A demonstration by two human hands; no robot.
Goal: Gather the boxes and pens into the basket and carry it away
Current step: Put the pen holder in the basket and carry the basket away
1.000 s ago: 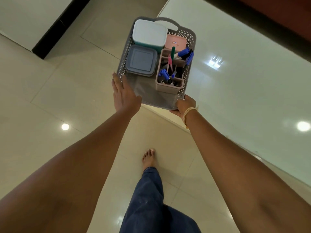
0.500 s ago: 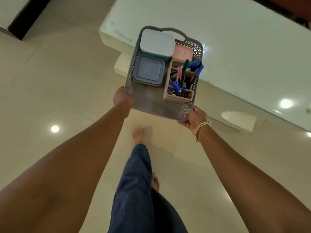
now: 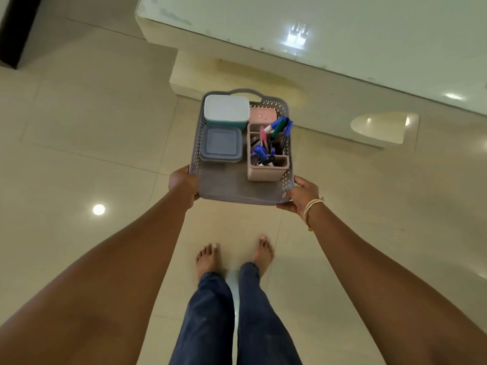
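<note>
One grey basket point(image 3: 237, 189) hangs in the air between my two hands, its long axis running straight away from me and its far handle toward the white platform point(image 3: 342, 30). Three lidded boxes lie in the basket: a teal box point(image 3: 227, 109) at its far left, a grey box point(image 3: 220, 144) just nearer than the teal one, and a pink box point(image 3: 263, 115) at its far right. One pink pen holder point(image 3: 267, 168) stands at the basket's right side, near end, with several pens point(image 3: 276, 127) leaning away from me; I cannot count them exactly. My left hand point(image 3: 183, 184) is clamped around the basket's near left corner, my right hand point(image 3: 300, 194) around its near right corner. Two bare feet stand on the tiled floor point(image 3: 92, 133) below the basket.
</note>
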